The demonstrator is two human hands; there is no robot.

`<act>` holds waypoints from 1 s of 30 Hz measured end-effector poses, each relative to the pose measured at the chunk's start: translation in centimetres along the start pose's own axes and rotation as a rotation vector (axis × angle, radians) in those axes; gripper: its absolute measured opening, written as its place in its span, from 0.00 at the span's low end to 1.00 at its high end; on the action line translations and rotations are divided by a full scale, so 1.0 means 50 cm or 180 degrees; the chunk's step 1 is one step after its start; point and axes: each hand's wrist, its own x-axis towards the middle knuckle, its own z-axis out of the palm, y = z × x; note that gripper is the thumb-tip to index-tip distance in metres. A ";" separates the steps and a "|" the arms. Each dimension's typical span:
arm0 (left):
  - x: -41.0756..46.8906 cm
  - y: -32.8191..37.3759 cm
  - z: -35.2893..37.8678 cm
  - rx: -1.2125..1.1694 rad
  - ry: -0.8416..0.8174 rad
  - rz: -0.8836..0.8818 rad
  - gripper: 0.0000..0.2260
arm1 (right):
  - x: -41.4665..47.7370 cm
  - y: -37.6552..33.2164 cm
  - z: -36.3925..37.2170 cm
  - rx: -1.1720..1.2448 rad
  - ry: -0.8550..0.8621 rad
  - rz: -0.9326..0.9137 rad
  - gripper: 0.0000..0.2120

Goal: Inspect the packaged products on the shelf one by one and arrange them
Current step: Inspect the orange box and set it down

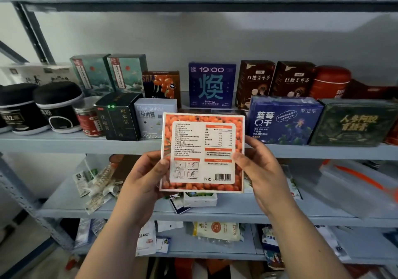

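1. I'm looking at a grey metal shelf point(75, 143) against a pale wall point(193, 37). A lower shelf point(215, 212) carries loose sachets point(97, 184).
2. Along the upper board, from the left, stand black jars point(58, 106), a blue box point(212, 84), brown boxes point(256, 80) and a blueberry box point(284, 121).
3. The orange box point(202, 151) is off the shelf, held upright in front of it and hiding part of the row. My left hand point(146, 177) pinches its left edge and my right hand point(262, 171) its right edge, thumbs on the printed face.
4. I can read "19:00" and "NFC" on the blue box and "红糖姜枣茶" on the brown ones. The orange box's small print is too blurred.
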 end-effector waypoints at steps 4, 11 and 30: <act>-0.001 -0.008 0.015 0.0068 0.0131 -0.0157 0.15 | 0.008 0.007 -0.005 0.0152 0.0051 0.0140 0.24; 0.003 -0.046 0.031 0.0178 0.0084 -0.0246 0.24 | 0.014 0.001 -0.008 0.0482 -0.0200 0.0178 0.16; -0.048 -0.072 0.100 0.0227 -0.0525 -0.1475 0.30 | 0.013 0.008 -0.032 0.0705 0.0223 0.0368 0.16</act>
